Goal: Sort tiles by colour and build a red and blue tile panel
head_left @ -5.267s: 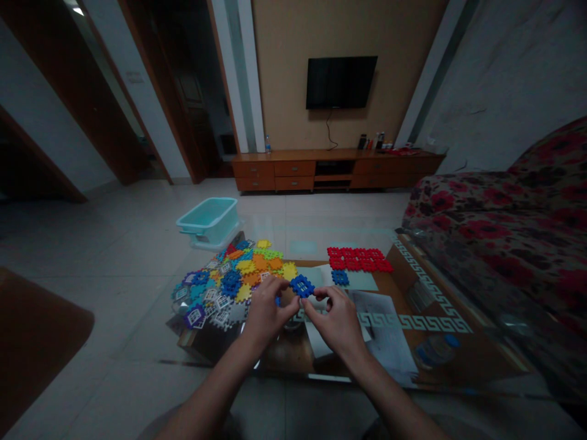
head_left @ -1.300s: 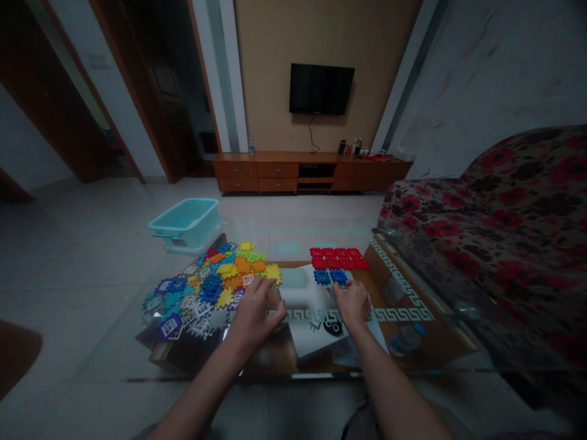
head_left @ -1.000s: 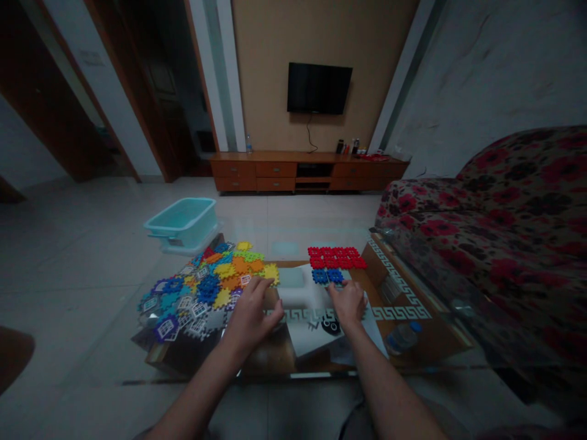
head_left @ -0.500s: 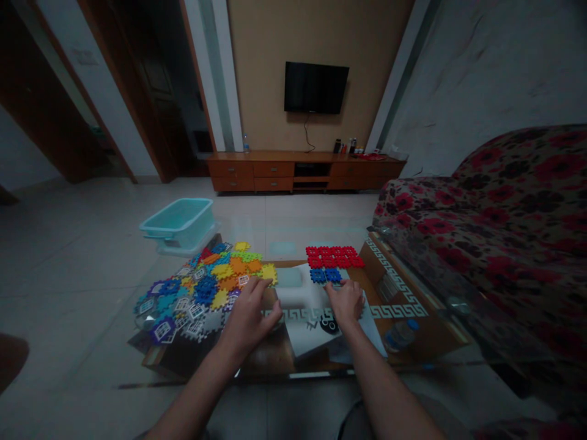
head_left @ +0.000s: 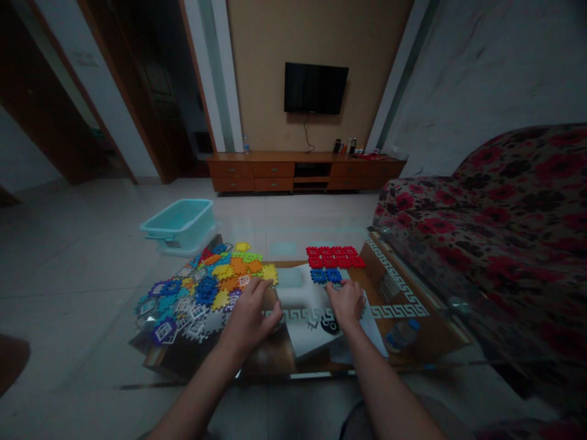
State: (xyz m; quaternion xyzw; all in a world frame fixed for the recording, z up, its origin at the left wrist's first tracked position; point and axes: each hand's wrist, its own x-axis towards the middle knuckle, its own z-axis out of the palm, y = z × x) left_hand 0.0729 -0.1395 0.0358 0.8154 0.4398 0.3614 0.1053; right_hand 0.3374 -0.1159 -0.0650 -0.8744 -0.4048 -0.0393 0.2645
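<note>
The right hand (head_left: 347, 300) lay palm down on the glass worktop (head_left: 398, 293), its fingertips touching the near edge of the pair of blue tiles (head_left: 325, 275), which sat joined side by side just in front of the red strip (head_left: 332, 256) of linked tiles. Whether its grip pinched the blue tiles or only pressed on them could not be told, as the fingers hid the contact. The left hand (head_left: 250, 315) rested with fingers spread apart and nothing held, at the right edge of the loose pile of tiles (head_left: 202, 287), nearest a yellow tile (head_left: 269, 273). A teal tub (head_left: 178, 223) stood beyond the pile, and papers (head_left: 321, 333) and a bottle (head_left: 398, 333) lay under the glass. The tiles looked like thin, light, stiff plastic with toothed edges, likely to skate on the glass, so a pinch across two opposite edges seemed the surest hold.
</note>
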